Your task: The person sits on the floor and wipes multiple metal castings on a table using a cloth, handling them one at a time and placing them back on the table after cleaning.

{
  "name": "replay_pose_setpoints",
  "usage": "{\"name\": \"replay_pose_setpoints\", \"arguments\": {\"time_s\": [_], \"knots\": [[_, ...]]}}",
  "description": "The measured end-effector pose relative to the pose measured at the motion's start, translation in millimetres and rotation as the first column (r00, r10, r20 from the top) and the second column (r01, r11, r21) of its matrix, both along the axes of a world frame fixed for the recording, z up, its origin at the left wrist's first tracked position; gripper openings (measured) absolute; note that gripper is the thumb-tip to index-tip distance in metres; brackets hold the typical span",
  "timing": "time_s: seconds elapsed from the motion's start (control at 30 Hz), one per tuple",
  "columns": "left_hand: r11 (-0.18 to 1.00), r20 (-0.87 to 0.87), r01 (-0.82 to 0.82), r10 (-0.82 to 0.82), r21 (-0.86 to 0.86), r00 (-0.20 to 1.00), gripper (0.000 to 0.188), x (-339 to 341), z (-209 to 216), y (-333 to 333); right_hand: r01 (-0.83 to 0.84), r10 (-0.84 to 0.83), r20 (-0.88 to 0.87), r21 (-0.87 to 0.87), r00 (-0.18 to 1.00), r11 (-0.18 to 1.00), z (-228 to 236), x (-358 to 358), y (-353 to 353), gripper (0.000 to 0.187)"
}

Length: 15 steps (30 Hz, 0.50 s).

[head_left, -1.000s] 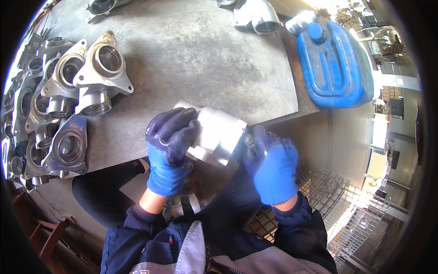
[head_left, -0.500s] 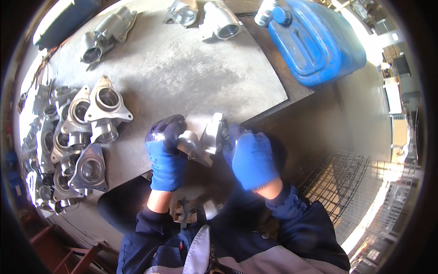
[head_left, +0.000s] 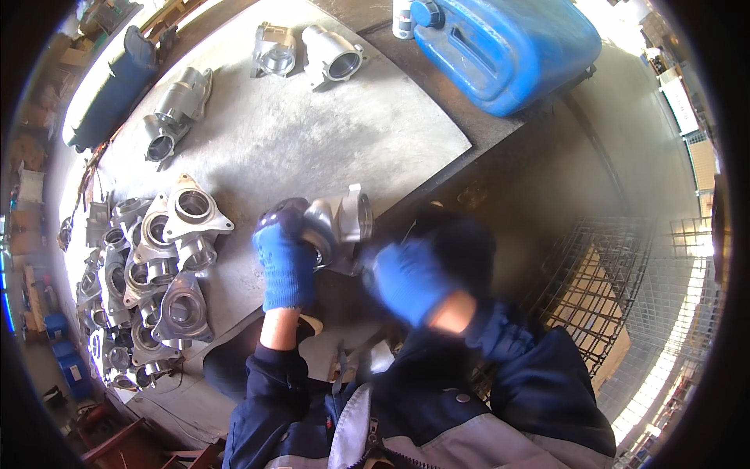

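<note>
A shiny metal pipe housing (head_left: 342,223) with a flange and round openings is over the near edge of the metal-topped table (head_left: 312,133). My left hand (head_left: 283,254), in a blue knitted glove with a dark coated palm, is closed around the housing's left side. Just right of and below the part is my right hand (head_left: 410,277), gloved the same way. Motion smears its fingers, so whether they touch the housing or hold anything does not show.
Several similar castings (head_left: 187,207) crowd the table's left side. More housings (head_left: 332,56) stand at the back. A blue jerrycan (head_left: 508,55) and a white bottle (head_left: 403,19) are at the far right. A wire mesh basket (head_left: 601,289) sits low on the right.
The housing has turned in my left hand, its flanged end now facing more to the right. My right hand has come away from that end, down and slightly left. The whole view has shifted.
</note>
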State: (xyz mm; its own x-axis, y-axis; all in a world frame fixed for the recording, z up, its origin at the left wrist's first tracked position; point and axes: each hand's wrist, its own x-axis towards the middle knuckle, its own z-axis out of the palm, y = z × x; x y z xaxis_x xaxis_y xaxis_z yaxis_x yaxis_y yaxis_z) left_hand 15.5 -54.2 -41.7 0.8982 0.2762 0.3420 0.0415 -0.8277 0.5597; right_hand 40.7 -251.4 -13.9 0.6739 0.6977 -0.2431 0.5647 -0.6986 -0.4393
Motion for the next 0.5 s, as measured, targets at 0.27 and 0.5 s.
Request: {"name": "replay_pose_setpoints", "arguments": {"time_s": [0.27, 0.5], "knots": [[0.992, -0.143, -0.005, 0.022, 0.124, 0.989, 0.023, 24, 7, 7, 0.246, -0.263, 0.019, 0.297, 0.965, 0.923, -14, 46, -4, 0.02], [0.977, -0.21, 0.006, 0.04, 0.213, 0.977, 0.015, 33, 15, 0, 0.096, -0.1, 0.322, 0.029, 0.941, 0.995, -28, 73, 2, 0.016]]}}
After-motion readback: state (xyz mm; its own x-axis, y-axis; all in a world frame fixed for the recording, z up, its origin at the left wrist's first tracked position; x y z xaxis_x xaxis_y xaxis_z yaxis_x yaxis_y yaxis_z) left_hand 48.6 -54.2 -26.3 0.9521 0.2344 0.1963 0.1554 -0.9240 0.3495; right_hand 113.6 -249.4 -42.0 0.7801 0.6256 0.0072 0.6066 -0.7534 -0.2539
